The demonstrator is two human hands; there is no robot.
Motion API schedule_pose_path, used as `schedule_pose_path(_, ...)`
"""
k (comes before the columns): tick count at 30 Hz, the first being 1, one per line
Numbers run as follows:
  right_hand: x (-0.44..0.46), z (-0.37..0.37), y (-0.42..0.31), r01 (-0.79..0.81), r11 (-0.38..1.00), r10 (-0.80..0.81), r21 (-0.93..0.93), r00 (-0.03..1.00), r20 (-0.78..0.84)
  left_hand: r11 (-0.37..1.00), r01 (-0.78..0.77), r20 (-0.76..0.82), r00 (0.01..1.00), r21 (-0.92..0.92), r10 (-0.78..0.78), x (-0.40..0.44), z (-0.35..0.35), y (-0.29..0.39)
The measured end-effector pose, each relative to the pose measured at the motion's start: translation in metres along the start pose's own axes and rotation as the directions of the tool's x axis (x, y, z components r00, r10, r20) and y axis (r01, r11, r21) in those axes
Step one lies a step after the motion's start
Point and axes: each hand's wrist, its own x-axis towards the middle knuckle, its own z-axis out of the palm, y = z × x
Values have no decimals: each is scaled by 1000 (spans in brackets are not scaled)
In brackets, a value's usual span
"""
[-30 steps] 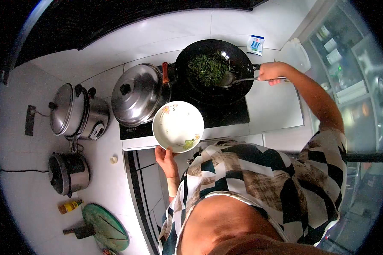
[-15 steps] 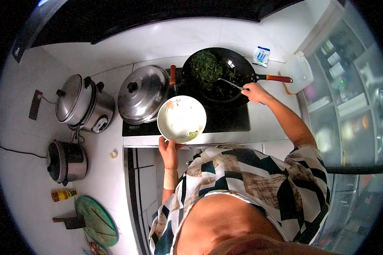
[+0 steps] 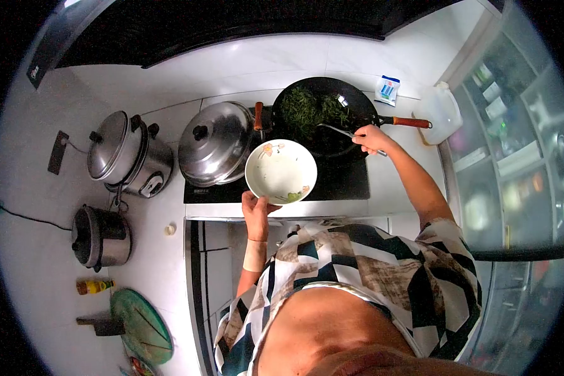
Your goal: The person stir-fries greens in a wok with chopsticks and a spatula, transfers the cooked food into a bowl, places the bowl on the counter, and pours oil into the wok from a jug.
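My left hand [image 3: 255, 210] grips the lower rim of a white bowl [image 3: 281, 172] with flower patterns, held in front of the stove. A few small green bits lie inside it. My right hand [image 3: 372, 140] is closed round the handle of a metal spatula [image 3: 338, 130], whose head reaches into the chopped greens [image 3: 307, 109]. The greens lie in a black wok [image 3: 357, 109] on the black cooktop [image 3: 344, 178]. The wok's wooden handle [image 3: 411, 122] points right, just above my right hand.
A lidded steel pan [image 3: 214, 144] stands left of the wok. Further left are a rice cooker [image 3: 150, 169], a dark-lidded pot [image 3: 109, 238], a yellow-labelled bottle [image 3: 95, 287], a cleaver [image 3: 108, 326] and a green board [image 3: 143, 326]. A packet [image 3: 387, 89] and plastic container [image 3: 440, 113] stand at right.
The bowl has shifted right and slightly up, nearer the wok. My right hand has moved left and down from the wok's handle side, and the greens are spread differently.
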Motion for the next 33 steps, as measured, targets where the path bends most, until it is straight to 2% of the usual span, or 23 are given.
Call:
schedule_pose_path(2,5,1,11,-19,999,21,41,999,-50,1000,-11,-14,1000,3,12,3,16,-2)
schedule_pose_path(6,-3,9,13,38,994,-35,101,999,-39,999,-38,-2,999,-16,37,20,19,-6)
schedule_pose_path(7,-4,7,18,38,989,-43,143,999,33,999,-44,6,999,-7,44,24,20,-7)
schedule_pose_path(10,-36,19,15,92,972,-87,216,996,-33,999,-44,20,999,27,44,28,11,-8)
schedule_pose_path(14,-69,19,8,145,969,-126,199,986,-106,998,-31,51,998,52,28,41,13,-9)
schedule_pose_path(18,-118,12,-24,97,988,-77,123,985,-157,997,-39,106,994,59,32,67,15,-30)
schedule_pose_path(20,-134,12,-30,113,993,-103,38,974,-202,999,9,157,988,35,-14,81,21,-37)
schedule_pose_path(21,-143,13,-34,126,992,-124,-7,967,-221,998,29,125,991,64,-37,80,30,-34)
schedule_pose_path(25,-165,5,-46,125,961,-182,-246,957,-225,996,56,206,978,-65,-42,105,50,-58)
schedule_pose_path(28,-167,8,-35,268,813,-453,-517,849,-272,993,112,204,974,-38,-102,106,63,-56)
schedule_pose_path(31,-177,10,-38,201,800,-436,-566,842,-317,991,108,198,976,-77,-91,104,64,-67)
schedule_pose_path(33,-182,12,-37,183,742,-490,-645,805,-335,986,128,190,976,-107,-106,100,60,-67)
